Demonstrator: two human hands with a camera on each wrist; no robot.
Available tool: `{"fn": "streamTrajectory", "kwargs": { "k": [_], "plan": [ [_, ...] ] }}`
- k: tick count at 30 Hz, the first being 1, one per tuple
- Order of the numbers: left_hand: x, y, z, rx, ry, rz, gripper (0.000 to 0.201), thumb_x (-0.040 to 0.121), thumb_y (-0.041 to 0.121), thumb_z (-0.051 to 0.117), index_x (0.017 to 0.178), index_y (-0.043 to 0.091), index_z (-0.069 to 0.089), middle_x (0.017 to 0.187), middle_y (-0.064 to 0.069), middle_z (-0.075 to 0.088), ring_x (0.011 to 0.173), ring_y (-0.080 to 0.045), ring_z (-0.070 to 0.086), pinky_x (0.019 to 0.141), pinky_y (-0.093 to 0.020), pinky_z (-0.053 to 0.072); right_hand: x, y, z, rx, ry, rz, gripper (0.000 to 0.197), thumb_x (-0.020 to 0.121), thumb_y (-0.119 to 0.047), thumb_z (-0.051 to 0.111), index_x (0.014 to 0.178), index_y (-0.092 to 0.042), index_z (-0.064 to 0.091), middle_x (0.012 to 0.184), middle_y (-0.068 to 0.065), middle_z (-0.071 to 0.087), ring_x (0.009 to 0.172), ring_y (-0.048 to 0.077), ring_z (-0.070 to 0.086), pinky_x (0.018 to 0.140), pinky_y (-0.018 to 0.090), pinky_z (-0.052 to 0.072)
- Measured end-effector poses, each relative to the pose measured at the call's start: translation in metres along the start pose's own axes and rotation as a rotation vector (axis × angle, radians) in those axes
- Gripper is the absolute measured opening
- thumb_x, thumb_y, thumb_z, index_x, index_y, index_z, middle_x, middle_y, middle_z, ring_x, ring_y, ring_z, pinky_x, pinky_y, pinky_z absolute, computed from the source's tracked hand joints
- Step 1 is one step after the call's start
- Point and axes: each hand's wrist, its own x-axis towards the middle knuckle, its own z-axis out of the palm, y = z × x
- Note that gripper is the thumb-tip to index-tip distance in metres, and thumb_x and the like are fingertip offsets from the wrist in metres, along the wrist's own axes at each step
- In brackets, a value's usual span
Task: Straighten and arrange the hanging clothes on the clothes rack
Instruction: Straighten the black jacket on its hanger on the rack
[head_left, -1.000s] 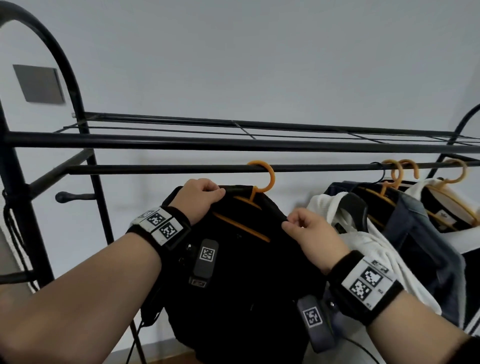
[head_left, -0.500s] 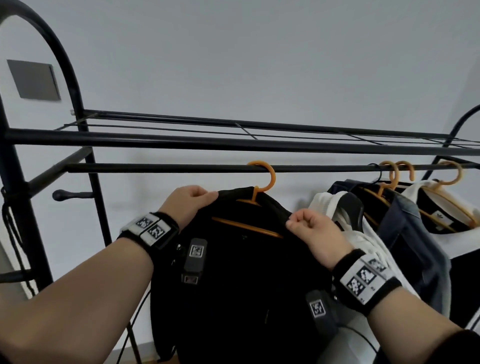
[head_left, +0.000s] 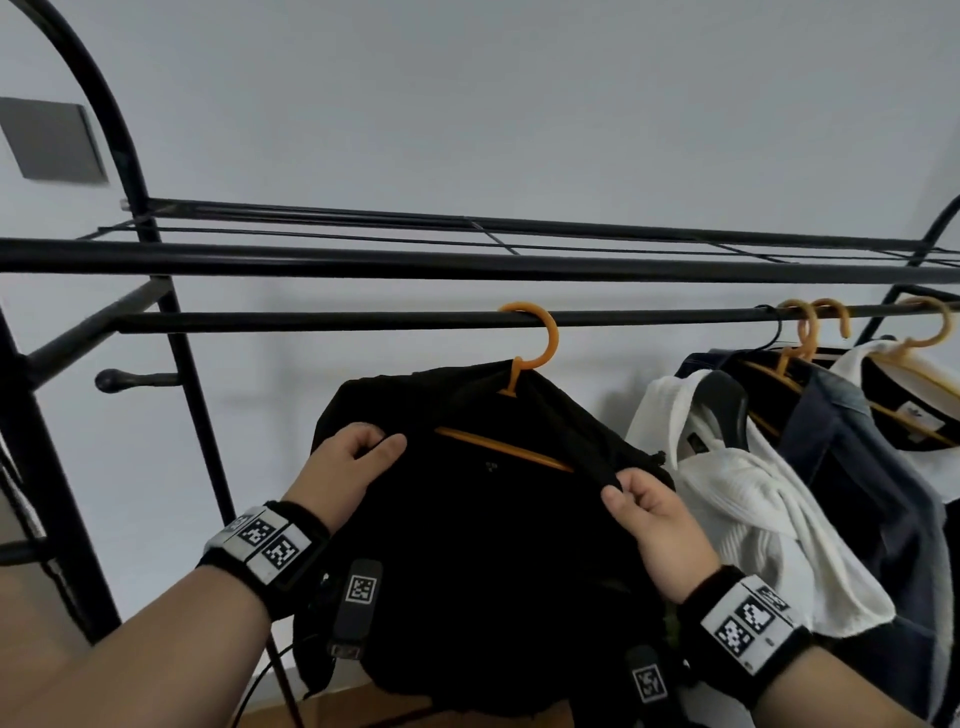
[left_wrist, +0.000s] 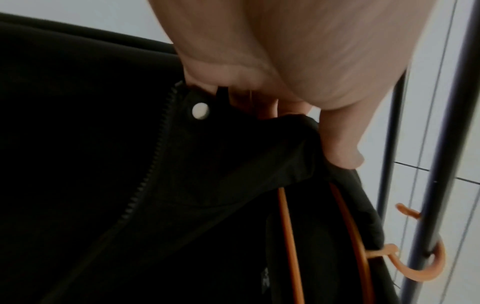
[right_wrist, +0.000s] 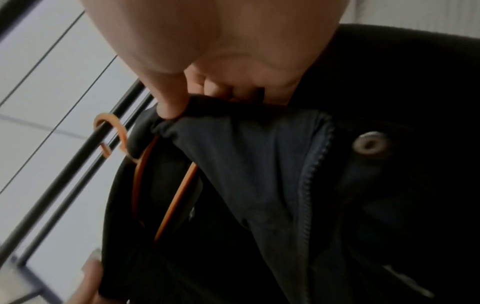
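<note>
Black jacket hangs on orange hanger, hooked on rack rail. Left hand pinches its left collar edge, right hand pinches the right. Other clothes bunched to the right.

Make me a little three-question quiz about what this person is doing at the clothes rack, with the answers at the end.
1. True or false: the left hand and the right hand both grip the black jacket.
2. What colour is the hanger that carries the jacket, and what does its hook hang on?
3. Which garment hangs directly to the right of the jacket: (a) a white garment, (b) a red dress, (c) a yellow raincoat?

Key
1. True: each hand pinches one front edge near the collar.
2. Orange; it hooks over the black rail of the rack.
3. (a), the white garment, draped loosely and bunched.
</note>
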Motion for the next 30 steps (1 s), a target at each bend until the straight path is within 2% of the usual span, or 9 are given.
{"fn": "streamTrajectory", "kwargs": {
  "k": [4, 7, 9, 11, 15, 19, 23, 26, 30],
  "plan": [
    [0.003, -0.004, -0.002, 0.022, -0.037, -0.042, 0.041, 0.092, 0.034, 0.065, 0.063, 0.019, 0.040, 0.050, 0.011, 0.039, 0.046, -0.007, 0.041, 0.046, -0.021, 0.040, 0.009, 0.000, -0.010, 0.074, -0.078, 0.010, 0.035, 0.094, -0.018, 0.066, 0.062, -0.025, 0.055, 0.058, -0.006, 0.043, 0.055, 0.009, 0.042, 0.058, 0.028, 0.036],
    [0.008, -0.013, -0.006, -0.015, 0.003, -0.040, 0.032, 0.082, 0.025, 0.078, 0.074, 0.016, 0.049, 0.064, 0.010, 0.049, 0.056, -0.008, 0.048, 0.054, -0.019, 0.044, 0.009, 0.003, -0.013, 0.027, -0.062, 0.008, 0.022, 0.084, -0.025, 0.073, 0.066, -0.025, 0.060, 0.060, -0.006, 0.045, 0.057, 0.011, 0.044, 0.061, 0.030, 0.039],
    [0.008, -0.022, -0.008, -0.149, -0.031, -0.119, 0.044, 0.068, 0.021, 0.084, 0.105, 0.020, 0.061, 0.094, 0.008, 0.064, 0.080, -0.014, 0.063, 0.069, -0.029, 0.052, 0.001, 0.006, -0.013, -0.044, 0.076, -0.074, 0.015, 0.085, -0.016, 0.077, 0.080, -0.026, 0.067, 0.072, -0.004, 0.059, 0.070, 0.015, 0.056, 0.074, 0.032, 0.047],
    [0.006, -0.026, -0.008, -0.224, -0.108, -0.196, 0.059, 0.067, 0.015, 0.079, 0.123, 0.021, 0.062, 0.107, 0.003, 0.071, 0.088, -0.016, 0.069, 0.071, -0.033, 0.053, -0.007, 0.008, -0.015, -0.189, 0.288, -0.189, 0.024, 0.083, -0.012, 0.078, 0.088, -0.032, 0.066, 0.088, -0.008, 0.064, 0.087, 0.015, 0.061, 0.083, 0.026, 0.048],
    [0.002, -0.026, -0.002, -0.178, -0.179, -0.224, 0.022, 0.090, -0.009, 0.058, 0.104, 0.005, 0.068, 0.082, -0.001, 0.072, 0.060, -0.002, 0.069, 0.052, -0.013, 0.051, -0.004, 0.004, -0.027, -0.405, 0.443, -0.273, 0.034, 0.084, -0.012, 0.075, 0.110, -0.027, 0.060, 0.109, -0.011, 0.058, 0.108, 0.015, 0.053, 0.095, 0.032, 0.041],
    [0.009, -0.040, -0.003, -0.090, -0.194, -0.288, 0.016, 0.092, 0.001, 0.060, 0.102, 0.011, 0.069, 0.080, -0.005, 0.066, 0.065, -0.012, 0.062, 0.055, -0.021, 0.047, 0.005, 0.003, -0.031, -0.222, 0.281, -0.103, 0.043, 0.091, -0.010, 0.068, 0.120, -0.041, 0.059, 0.117, -0.015, 0.064, 0.107, 0.005, 0.062, 0.092, 0.021, 0.049],
    [0.008, -0.052, -0.004, 0.061, -0.187, -0.310, 0.009, 0.092, 0.012, 0.066, 0.090, 0.018, 0.072, 0.063, 0.006, 0.069, 0.056, -0.010, 0.062, 0.060, -0.025, 0.048, 0.000, 0.008, -0.031, -0.218, 0.192, -0.037, 0.034, 0.089, -0.012, 0.072, 0.115, -0.030, 0.062, 0.099, -0.011, 0.074, 0.095, -0.003, 0.067, 0.093, 0.032, 0.053],
    [0.006, -0.045, 0.000, 0.038, -0.105, -0.266, 0.002, 0.089, 0.018, 0.070, 0.090, 0.017, 0.071, 0.073, 0.002, 0.070, 0.070, -0.020, 0.065, 0.071, -0.036, 0.051, -0.004, 0.002, -0.036, -0.163, 0.164, -0.054, 0.021, 0.090, -0.012, 0.071, 0.096, -0.032, 0.067, 0.088, -0.007, 0.075, 0.084, 0.009, 0.071, 0.081, 0.033, 0.056],
    [0.005, -0.022, -0.005, 0.061, 0.120, -0.148, 0.029, 0.084, 0.026, 0.075, 0.109, 0.025, 0.061, 0.101, 0.005, 0.064, 0.090, -0.018, 0.066, 0.087, -0.034, 0.050, -0.002, -0.018, -0.035, -0.209, 0.034, -0.139, 0.021, 0.091, -0.015, 0.070, 0.093, -0.035, 0.073, 0.086, -0.003, 0.076, 0.084, 0.015, 0.071, 0.081, 0.040, 0.057]
  ]
}}
